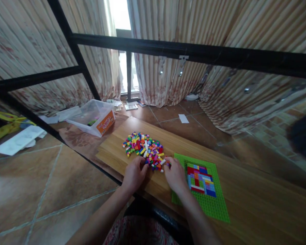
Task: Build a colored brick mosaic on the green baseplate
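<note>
A heap of small building bricks in many colours lies on the wooden table. At the heap's near side is my left hand, its fingers curled in against the bricks. My right hand is at the heap's right edge, thumb and fingers drawn together beside white and red bricks. Whatever either hand pinches is too small and too hidden to make out. To the right lies a green baseplate, partly covered by my right forearm. A flat patch of red, blue, orange and other bricks sits on it.
A clear plastic box with an orange label stands beyond the table's left end, a few green pieces inside. A black metal frame crosses in front of the curtains. White paper lies on the tiled floor behind the table.
</note>
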`<control>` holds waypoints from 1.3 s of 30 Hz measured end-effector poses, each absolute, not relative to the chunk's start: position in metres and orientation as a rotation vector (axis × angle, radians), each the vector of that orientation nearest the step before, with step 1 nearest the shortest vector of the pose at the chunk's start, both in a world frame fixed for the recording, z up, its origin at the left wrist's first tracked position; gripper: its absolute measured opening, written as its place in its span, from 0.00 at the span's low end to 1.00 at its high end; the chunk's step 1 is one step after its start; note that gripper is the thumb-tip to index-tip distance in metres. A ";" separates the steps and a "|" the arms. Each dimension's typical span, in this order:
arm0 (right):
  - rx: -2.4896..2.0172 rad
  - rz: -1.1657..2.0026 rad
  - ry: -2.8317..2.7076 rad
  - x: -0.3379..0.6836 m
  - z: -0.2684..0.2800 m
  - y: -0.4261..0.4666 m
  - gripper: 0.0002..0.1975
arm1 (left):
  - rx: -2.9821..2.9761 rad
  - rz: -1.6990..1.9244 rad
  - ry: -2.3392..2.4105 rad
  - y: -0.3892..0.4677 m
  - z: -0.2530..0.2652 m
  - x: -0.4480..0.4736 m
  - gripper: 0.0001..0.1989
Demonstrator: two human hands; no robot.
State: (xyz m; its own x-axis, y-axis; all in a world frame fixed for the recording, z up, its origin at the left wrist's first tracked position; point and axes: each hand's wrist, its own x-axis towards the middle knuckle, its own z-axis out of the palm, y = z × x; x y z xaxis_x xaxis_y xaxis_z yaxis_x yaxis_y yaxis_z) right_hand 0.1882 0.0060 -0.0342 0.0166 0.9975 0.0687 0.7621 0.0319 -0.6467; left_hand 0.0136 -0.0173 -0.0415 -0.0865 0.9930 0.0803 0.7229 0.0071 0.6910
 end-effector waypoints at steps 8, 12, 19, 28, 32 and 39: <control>-1.716 0.518 -1.883 0.191 -0.034 0.002 0.20 | 1.781 0.948 1.835 -0.022 -0.048 0.013 0.10; -1.760 0.418 -2.007 0.193 -0.038 0.007 0.20 | 1.788 0.975 1.807 -0.026 -0.050 0.013 0.12; -1.741 0.375 -2.128 0.195 -0.044 0.017 0.16 | 1.822 0.917 1.796 -0.030 -0.049 0.012 0.14; -1.637 0.458 -1.992 0.199 -0.047 0.010 0.09 | 1.813 0.965 1.769 -0.030 -0.051 0.012 0.14; -1.586 0.511 -1.921 0.200 -0.047 0.010 0.10 | 1.736 1.048 1.725 -0.030 -0.052 0.009 0.14; -1.545 0.693 -1.788 0.198 -0.054 0.014 0.16 | 1.557 1.206 1.927 0.001 -0.040 -0.020 0.12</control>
